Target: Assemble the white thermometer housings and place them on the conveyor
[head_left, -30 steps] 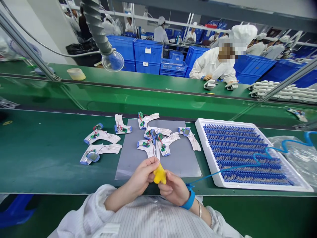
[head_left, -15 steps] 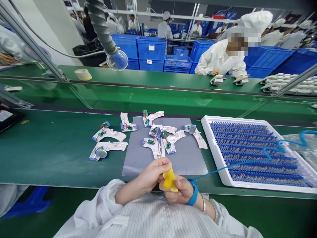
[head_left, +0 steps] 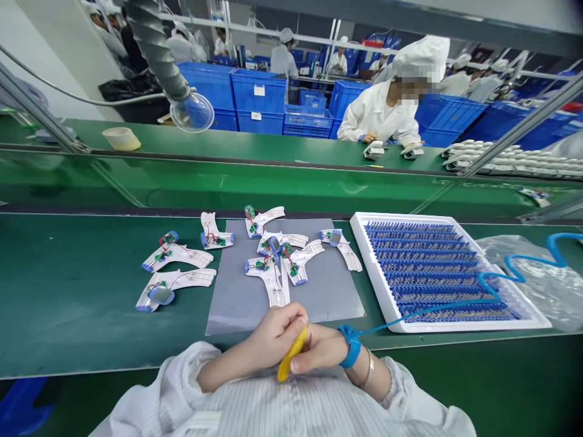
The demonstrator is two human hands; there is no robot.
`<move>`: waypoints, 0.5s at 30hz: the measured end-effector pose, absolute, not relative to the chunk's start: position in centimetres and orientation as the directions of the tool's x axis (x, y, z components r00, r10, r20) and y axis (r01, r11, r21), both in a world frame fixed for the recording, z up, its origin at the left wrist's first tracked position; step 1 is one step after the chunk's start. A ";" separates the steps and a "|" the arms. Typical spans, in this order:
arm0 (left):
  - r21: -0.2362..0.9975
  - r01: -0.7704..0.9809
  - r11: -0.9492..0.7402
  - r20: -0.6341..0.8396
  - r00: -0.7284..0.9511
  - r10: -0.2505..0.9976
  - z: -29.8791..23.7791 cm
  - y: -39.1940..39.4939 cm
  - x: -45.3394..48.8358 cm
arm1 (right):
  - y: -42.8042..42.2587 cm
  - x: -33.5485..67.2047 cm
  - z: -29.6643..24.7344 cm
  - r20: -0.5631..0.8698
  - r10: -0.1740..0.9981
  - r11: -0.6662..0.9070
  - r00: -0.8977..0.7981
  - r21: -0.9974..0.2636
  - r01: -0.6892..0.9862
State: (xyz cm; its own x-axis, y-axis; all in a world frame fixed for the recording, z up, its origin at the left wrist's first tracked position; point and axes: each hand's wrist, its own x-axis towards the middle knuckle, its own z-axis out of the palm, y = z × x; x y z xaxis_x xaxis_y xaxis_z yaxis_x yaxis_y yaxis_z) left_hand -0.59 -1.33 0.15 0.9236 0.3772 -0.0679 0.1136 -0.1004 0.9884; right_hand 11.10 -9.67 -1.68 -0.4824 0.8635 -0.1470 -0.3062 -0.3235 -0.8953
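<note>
My left hand [head_left: 276, 335] and my right hand [head_left: 319, 349] meet close to my chest, both with fingers closed on a small yellow rubber piece [head_left: 290, 355] stretched between them. A blue wrist strap [head_left: 351, 346] circles my right wrist, and its coiled blue cord [head_left: 483, 285] runs off to the right. Beyond my hands lies a grey mat [head_left: 237, 297] with several white half-shells [head_left: 273, 273] carrying green boards and red wires. More white half-shells [head_left: 175, 258] lie left of the mat.
A white tray [head_left: 378, 285] filled with rows of small blue parts sits to the right, beside a clear plastic bag [head_left: 542, 285]. A conveyor runs beyond the bench. A person in white [head_left: 387, 112] works opposite, near blue crates [head_left: 259, 91]. A flexible duct [head_left: 191, 109] hangs at upper left.
My hands have drawn nearer to my body and lower, and the yellow piece has turned edge-on and stretched longer. The view has shifted slightly.
</note>
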 end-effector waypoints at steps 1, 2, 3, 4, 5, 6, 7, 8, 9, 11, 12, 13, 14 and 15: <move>0.983 0.101 -0.154 -0.039 0.930 0.364 0.0 -1.3 -0.4 | -9.8 11.3 -1.7 -0.160 0.855 -0.325 -0.494 -0.906 -0.270; 0.980 0.089 -0.180 -0.021 0.937 0.349 -0.2 -1.3 -0.1 | -9.9 11.4 -1.6 -0.174 0.849 -0.326 -0.498 -0.916 -0.236; 0.981 0.076 -0.176 -0.014 0.944 0.329 -0.3 -1.3 0.2 | -10.1 11.6 -1.6 -0.187 0.846 -0.325 -0.499 -0.923 -0.204; 0.987 0.062 -0.149 -0.014 0.952 0.305 -0.5 -1.3 0.6 | -10.3 11.9 -1.4 -0.198 0.848 -0.322 -0.492 -0.929 -0.181; 0.993 0.043 -0.113 -0.010 0.959 0.283 -0.7 -1.2 1.1 | -10.5 12.2 -1.1 -0.204 0.851 -0.317 -0.484 -0.935 -0.162; 0.996 0.019 -0.082 0.004 0.962 0.273 -0.9 -1.2 1.6 | -10.7 12.6 -0.7 -0.207 0.850 -0.310 -0.484 -0.940 -0.143; 0.998 -0.009 -0.056 0.024 0.960 0.278 -1.2 -1.1 2.0 | -10.9 13.2 0.0 -0.208 0.845 -0.302 -0.492 -0.946 -0.119; 0.999 -0.035 -0.029 0.042 0.954 0.295 -1.4 -1.1 2.5 | -11.0 13.8 0.7 -0.202 0.847 -0.282 -0.491 -0.955 -0.093; 0.999 -0.052 0.005 0.048 0.947 0.318 -1.6 -0.9 2.8 | -11.0 14.6 1.4 -0.184 0.868 -0.243 -0.461 -0.967 -0.071; 0.994 -0.058 0.097 0.022 0.940 0.341 -2.0 -0.7 3.2 | -10.4 16.7 2.6 -0.121 0.967 -0.124 -0.226 -0.992 0.001; 0.988 -0.051 0.148 -0.001 0.943 0.332 -2.2 -0.6 3.2 | -9.9 17.9 2.8 -0.068 0.998 -0.067 -0.011 -0.995 0.074; 0.981 -0.043 0.189 -0.019 0.948 0.316 -2.4 -0.5 3.2 | -9.1 19.2 2.7 -0.002 0.975 -0.043 0.221 -0.982 0.182; 0.976 -0.039 0.213 -0.028 0.952 0.304 -2.5 -0.4 3.1 | -8.2 20.5 2.3 0.072 0.903 -0.073 0.423 -0.946 0.316; 0.973 -0.041 0.225 -0.030 0.953 0.301 -2.7 -0.4 3.0 | -7.2 21.9 1.5 0.146 0.822 -0.150 0.551 -0.877 0.456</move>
